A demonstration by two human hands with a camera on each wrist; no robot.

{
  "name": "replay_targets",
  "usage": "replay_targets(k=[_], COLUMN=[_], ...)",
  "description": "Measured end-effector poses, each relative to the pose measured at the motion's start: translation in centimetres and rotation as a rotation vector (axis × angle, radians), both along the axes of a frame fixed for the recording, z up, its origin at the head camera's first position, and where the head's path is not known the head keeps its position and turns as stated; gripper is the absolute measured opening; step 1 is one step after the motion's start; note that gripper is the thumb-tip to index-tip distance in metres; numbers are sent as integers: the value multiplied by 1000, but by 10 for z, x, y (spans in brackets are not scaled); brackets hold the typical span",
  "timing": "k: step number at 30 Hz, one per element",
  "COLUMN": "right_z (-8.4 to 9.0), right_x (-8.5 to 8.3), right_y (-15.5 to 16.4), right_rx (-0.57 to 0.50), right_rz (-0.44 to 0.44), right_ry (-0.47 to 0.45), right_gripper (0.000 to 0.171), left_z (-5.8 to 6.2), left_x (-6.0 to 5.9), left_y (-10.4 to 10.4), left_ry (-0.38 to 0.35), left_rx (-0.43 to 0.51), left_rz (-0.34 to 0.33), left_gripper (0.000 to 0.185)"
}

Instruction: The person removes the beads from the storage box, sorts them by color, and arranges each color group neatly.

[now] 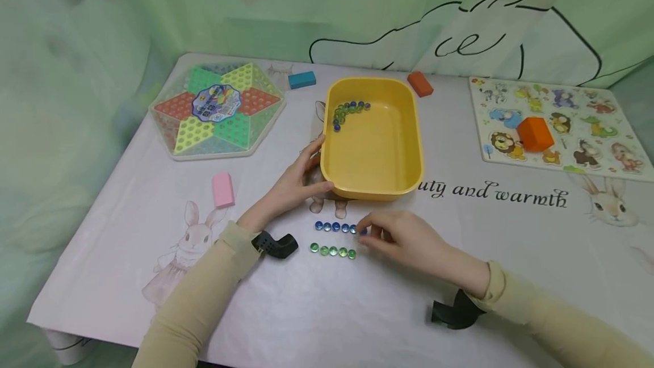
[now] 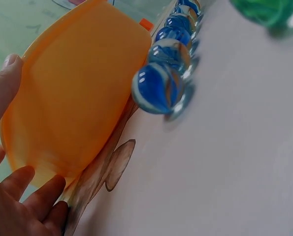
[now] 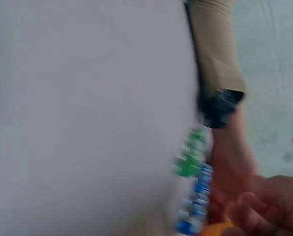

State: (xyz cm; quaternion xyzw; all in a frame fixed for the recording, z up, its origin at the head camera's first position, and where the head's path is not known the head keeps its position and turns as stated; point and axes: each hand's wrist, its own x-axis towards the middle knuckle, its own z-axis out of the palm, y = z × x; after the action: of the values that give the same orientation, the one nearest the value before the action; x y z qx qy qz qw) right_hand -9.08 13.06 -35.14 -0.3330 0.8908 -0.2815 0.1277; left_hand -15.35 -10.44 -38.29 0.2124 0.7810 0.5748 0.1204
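A yellow plastic tub (image 1: 379,149) stands mid-table, with several blue and green marbles (image 1: 343,118) in its far left corner. My left hand (image 1: 297,182) holds its near left corner, thumb along the front rim and fingers against the left wall. In front of the tub lies a row of blue marbles (image 1: 335,226), and nearer to me runs a shorter row of green marbles (image 1: 334,251). At the right end of the blue row, my right hand (image 1: 406,239) pinches a blue marble (image 1: 364,231), partly hidden by the fingertips. Motion blurs the right wrist view.
A Chinese checkers board (image 1: 230,129) lies at the back left, an animal puzzle board (image 1: 608,146) at the right with an orange block (image 1: 535,134) on it. Beyond the tub are a blue block (image 1: 302,80) and a red-orange block (image 1: 420,83). A pink block (image 1: 223,190) lies left.
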Motion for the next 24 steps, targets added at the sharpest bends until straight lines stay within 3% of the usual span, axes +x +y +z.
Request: replay_targets(k=[2,7,10,18,24], right_z=[15,52,65,72,64], right_x=[-10,-42,-64,-125,-164], right_y=[0,-2,-6,-21,-29], right_rx=[8,73,74,71,120], right_rz=[41,234,292,180,49], right_ry=[-20,-112,-138,-140,-109], right_gripper=[10,11,13,14,15], left_z=[10,8,8,10,11], left_x=[4,3,3,5,5], left_y=[1,0,0,-1,-2], left_ry=[-5,10,14,-23,-19], left_rx=[-3,2,4,-23,-15], left_rz=[-4,-10,-15,-3,-4], left_gripper=[83,84,84,83,83])
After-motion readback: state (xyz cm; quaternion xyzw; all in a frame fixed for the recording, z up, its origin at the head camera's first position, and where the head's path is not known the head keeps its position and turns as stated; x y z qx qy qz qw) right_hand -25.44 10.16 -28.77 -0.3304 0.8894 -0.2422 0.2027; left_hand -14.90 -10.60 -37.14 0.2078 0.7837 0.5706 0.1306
